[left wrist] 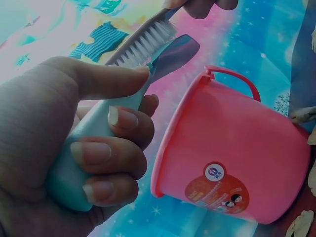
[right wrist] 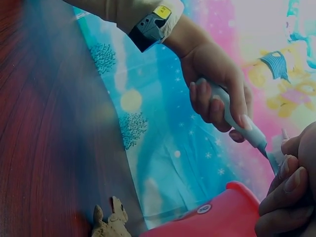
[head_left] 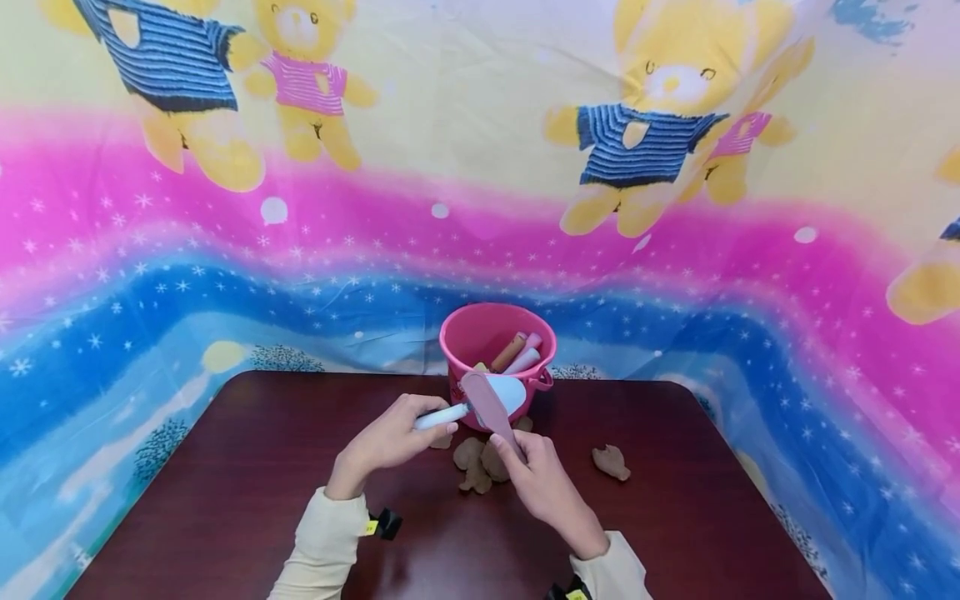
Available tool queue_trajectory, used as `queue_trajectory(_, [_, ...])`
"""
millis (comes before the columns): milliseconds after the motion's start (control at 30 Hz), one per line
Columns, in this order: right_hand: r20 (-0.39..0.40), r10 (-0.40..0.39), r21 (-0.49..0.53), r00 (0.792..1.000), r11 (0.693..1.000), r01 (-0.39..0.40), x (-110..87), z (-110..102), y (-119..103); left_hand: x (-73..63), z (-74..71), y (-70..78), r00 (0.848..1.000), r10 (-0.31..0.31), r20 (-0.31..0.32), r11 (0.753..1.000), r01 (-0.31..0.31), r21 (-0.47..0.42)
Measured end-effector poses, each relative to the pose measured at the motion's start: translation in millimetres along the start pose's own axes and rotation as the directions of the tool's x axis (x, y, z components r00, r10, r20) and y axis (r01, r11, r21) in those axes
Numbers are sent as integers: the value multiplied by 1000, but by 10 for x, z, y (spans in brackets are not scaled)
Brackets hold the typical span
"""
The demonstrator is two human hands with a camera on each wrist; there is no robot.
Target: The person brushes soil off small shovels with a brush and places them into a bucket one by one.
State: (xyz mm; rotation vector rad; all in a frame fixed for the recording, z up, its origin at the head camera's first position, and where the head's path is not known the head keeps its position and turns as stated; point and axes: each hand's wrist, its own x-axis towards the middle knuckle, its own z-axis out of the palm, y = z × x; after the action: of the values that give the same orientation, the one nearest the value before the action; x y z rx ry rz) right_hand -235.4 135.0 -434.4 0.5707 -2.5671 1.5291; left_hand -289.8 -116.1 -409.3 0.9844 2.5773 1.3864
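My left hand (head_left: 386, 435) grips the pale blue-white handle of a small trowel (left wrist: 175, 58), fingers curled round it and thumb along its top. A brush (head_left: 487, 402) with a dull pink back is held at its handle end by my right hand (head_left: 546, 482). In the left wrist view the brush's white bristles (left wrist: 150, 42) lie right at the trowel's shiny blade, bristle side toward it. Both tools are up in front of a pink bucket (left wrist: 237, 143). The right wrist view shows the fingers of my right hand (right wrist: 291, 190) curled at its right edge, partly cut off.
Several tool handles (head_left: 510, 352) stick up inside the bucket. Brown, flat, irregular pieces (head_left: 470, 454) lie on the dark red table (head_left: 300, 467) before the bucket, and another brown piece (head_left: 611, 461) lies to the right. A bear-printed cloth (head_left: 450, 242) hangs behind the table.
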Motion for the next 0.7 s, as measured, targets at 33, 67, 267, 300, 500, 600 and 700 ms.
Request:
queue_trajectory(33, [-2, 4, 0, 1000, 1000, -4, 4, -6, 5, 2, -1, -2, 1000, 3, 2, 1000, -3, -2])
queue_trajectory(67, [-5, 10, 2, 1000, 1000, -10, 6, -10, 9, 3, -2, -6, 1000, 6, 2, 1000, -6, -10])
queue_trajectory(267, [-6, 25, 3, 1000, 1000, -25, 19, -27, 56, -6, -11, -59, 1000, 8, -1, 999, -8, -33])
queue_trajectory(300, [-6, 29, 7, 1000, 1000, -29, 23, -29, 72, -7, -14, -69, 1000, 7, -4, 1000, -8, -26])
queue_trajectory(500, [-31, 44, 7, 999, 999, -44, 45, -40, 127, -22, -50, -79, 999, 16, -32, 1000, -16, 3])
queue_trajectory(600, [-48, 25, 1, 999, 1000, -25, 57, -47, 139, -40, -74, -71, 999, 16, -43, 1000, -16, -6])
queue_trajectory(700, [-64, 13, 9, 998, 1000, -13, 56, -59, 142, -54, -100, -60, 999, 19, -41, 1000, -20, -13])
